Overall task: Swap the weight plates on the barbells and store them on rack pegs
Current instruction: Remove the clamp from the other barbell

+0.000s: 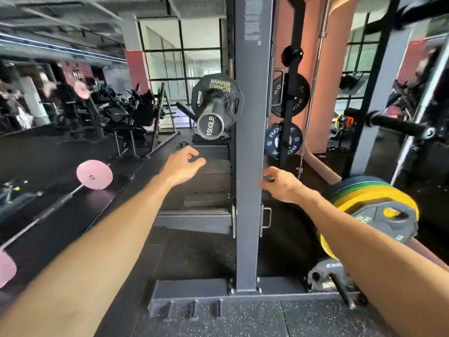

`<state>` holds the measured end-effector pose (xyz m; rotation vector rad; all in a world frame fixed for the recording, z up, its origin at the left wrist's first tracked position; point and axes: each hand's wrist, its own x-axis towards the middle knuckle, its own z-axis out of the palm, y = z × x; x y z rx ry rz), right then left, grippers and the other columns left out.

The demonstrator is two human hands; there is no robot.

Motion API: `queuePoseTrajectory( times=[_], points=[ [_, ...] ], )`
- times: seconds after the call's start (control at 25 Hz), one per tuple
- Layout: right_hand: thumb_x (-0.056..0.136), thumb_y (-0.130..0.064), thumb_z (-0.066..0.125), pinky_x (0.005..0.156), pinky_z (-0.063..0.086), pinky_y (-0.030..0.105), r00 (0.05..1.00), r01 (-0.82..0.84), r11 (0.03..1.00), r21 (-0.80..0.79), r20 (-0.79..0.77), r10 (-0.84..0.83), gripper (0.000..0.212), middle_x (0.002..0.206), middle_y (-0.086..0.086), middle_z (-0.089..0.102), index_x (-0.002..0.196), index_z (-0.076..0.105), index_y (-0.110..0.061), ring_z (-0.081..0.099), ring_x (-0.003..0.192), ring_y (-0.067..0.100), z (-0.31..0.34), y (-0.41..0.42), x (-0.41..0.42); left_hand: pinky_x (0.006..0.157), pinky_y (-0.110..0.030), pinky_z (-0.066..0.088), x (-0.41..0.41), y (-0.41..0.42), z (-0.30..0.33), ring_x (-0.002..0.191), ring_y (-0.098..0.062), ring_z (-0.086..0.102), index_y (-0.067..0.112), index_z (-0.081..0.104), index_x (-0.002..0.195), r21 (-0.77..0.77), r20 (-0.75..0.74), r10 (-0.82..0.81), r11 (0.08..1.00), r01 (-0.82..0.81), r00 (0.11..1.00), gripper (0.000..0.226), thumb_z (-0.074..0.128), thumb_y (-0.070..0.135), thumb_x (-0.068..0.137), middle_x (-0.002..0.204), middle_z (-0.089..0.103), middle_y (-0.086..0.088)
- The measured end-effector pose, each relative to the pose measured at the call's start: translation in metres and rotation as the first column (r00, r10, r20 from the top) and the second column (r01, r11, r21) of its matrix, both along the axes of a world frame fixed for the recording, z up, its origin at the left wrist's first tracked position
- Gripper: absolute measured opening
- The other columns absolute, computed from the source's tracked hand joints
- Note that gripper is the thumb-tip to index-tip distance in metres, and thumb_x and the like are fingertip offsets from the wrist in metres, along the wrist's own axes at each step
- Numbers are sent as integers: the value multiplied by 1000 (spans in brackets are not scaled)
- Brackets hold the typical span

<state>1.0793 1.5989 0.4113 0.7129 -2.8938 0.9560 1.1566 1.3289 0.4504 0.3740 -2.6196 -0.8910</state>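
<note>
A black Hammer Strength plate (pixel 217 96) sits on a barbell sleeve (pixel 210 122) beside the grey rack upright (pixel 247 142), above and just beyond the left hand (pixel 182 165), which hangs empty with fingers loosely curled. The right hand (pixel 283 183), likewise half-curled and empty, hovers by the upright's right edge. Yellow and green plates (pixel 364 193) lie low to its right.

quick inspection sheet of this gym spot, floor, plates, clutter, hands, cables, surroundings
surface: dark rubber floor, speckled near the camera
job's things: black Hammer Strength plate on a rack peg; blue Rogue plate stored behind the upright; yellow plate on a loaded bar at right; pink plate on a barbell on the floor at left
clutter: small grey plate by the rack base
grippers: left hand and right hand open, empty
cables: nothing seen
surroundings: benches, windows
</note>
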Motion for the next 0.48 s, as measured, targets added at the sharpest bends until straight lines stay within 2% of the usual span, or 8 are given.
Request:
queuePoseTrajectory(
  times=[0.12, 0.24, 0.36, 0.48],
  points=[
    [92, -37, 56, 99, 45, 37, 994, -22, 1000, 4, -102, 22, 48, 131, 11, 59, 133, 49, -14, 58, 113, 28, 56, -12, -13, 92, -32, 43, -9, -9, 54, 117, -23, 56, 18, 58, 125, -42, -139, -10, 999, 4, 990, 38, 57, 38, 93, 126, 61, -2],
    [94, -39, 54, 98, 41, 32, 982, -25, 1000, -18, -186, 21, 50, 135, 12, 55, 136, 47, -13, 56, 118, 28, 103, -28, -21, 81, -29, 43, -14, -19, 91, 101, -22, 60, 17, 60, 117, -65, -232, -3, 998, -13, 973, 29, 55, 35, 95, 111, 64, -2],
    [94, -39, 54, 92, 40, 27, 974, -3, 999, -48, -228, -8, 50, 135, 11, 56, 136, 48, -11, 57, 116, 28, 130, -43, -28, 82, -31, 43, -17, -35, 103, 100, -21, 57, 21, 58, 121, -77, -234, -10, 997, -8, 972, 32, 53, 39, 94, 112, 60, -1],
    [94, -39, 53, 94, 42, 31, 959, 30, 999, -40, -280, -40, 46, 129, 12, 60, 130, 53, -10, 57, 116, 29, 145, -59, -35, 80, -31, 43, -24, -57, 99, 96, -19, 58, 22, 58, 118, -77, -214, -22, 997, 6, 977, 28, 50, 38, 96, 110, 60, 0]
  ],
)
